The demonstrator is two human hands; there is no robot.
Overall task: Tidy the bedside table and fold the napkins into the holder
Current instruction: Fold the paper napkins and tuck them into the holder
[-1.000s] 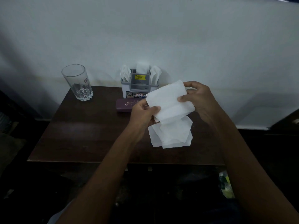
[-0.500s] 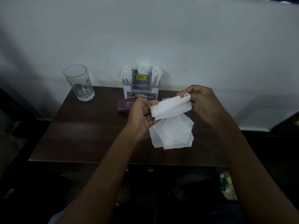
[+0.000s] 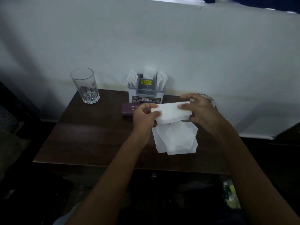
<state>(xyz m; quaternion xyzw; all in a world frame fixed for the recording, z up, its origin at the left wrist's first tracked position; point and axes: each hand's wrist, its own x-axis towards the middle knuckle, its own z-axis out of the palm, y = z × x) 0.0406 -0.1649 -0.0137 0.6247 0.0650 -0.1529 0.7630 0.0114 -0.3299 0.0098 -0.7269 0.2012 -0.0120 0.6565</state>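
Note:
I hold a white napkin (image 3: 170, 113), folded into a flat band, above the dark wooden table (image 3: 90, 132). My left hand (image 3: 144, 116) pinches its left end and my right hand (image 3: 201, 109) presses its right end. Below it a loose pile of unfolded napkins (image 3: 176, 140) lies on the table. The grey and white napkin holder (image 3: 146, 90) stands at the back edge by the wall, with folded napkins sticking up from its slots.
A clear drinking glass (image 3: 86, 86) stands at the back left corner. A purple case (image 3: 129, 109) lies in front of the holder, partly behind my left hand. The white wall rises right behind the table.
The napkin went from an open sheet held up to a narrower folded band. Both hands lowered it and drew it flatter over the pile.

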